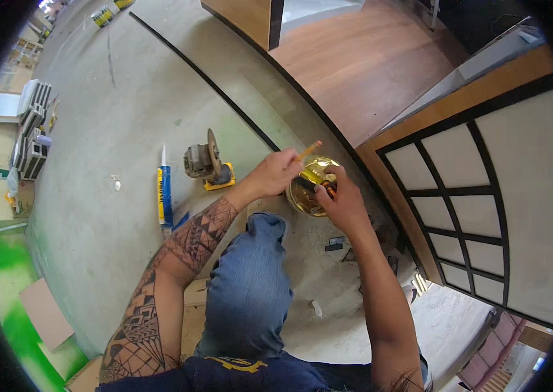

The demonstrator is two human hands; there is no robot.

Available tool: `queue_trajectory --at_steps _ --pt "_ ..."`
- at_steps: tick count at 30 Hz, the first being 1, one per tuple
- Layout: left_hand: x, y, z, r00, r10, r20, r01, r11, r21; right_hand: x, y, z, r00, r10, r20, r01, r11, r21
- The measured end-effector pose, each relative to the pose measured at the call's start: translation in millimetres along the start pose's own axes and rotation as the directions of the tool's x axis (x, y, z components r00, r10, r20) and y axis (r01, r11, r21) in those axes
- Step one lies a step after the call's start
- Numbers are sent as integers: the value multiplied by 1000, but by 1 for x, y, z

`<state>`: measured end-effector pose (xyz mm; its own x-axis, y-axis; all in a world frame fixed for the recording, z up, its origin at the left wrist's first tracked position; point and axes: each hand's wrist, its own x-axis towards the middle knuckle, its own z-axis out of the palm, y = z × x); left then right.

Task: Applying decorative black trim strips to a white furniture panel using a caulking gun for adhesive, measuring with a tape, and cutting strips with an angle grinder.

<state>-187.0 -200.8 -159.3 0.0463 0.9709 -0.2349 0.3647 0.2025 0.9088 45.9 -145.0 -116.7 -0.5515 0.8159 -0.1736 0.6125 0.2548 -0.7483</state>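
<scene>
My left hand (278,172) is closed around a yellow-orange pencil (309,151), which sticks out beyond the fingers up and to the right. My right hand (345,204) grips a tape measure (331,190) with an orange and dark case, mostly covered by the fingers. A short length of its yellow blade (311,176) reaches toward my left hand, along the near end of a long black strip (205,77). Beneath both hands stands a shiny gold round can (300,202), its top partly hidden. Where the strip rests on it is hard to see.
Left of my hands are an angle grinder (205,161) and a blue and yellow sealant cartridge (164,194) with a white nozzle. To the right stands a wooden cabinet frame with a black-gridded white panel (474,212). Stacked grey pieces (36,130) lie far left.
</scene>
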Motion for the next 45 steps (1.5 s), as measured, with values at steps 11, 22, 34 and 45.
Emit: queue_trajectory --at_steps 11,22,34,45 --pt "-23 -65 -27 955 -259 -144 242 962 -123 -47 34 -9 991 46 -126 -71 975 -209" --pt "-23 -54 -24 965 -260 -44 231 915 -331 -44 33 0 956 75 -283 -179 915 -361" --pt "-28 -59 -16 956 -290 -35 240 849 -470 -37 27 -10 950 208 -232 -256 946 -201" --pt "-34 -55 7 950 -284 -126 172 818 -549 -40 34 -7 955 201 -218 -251 939 -237"
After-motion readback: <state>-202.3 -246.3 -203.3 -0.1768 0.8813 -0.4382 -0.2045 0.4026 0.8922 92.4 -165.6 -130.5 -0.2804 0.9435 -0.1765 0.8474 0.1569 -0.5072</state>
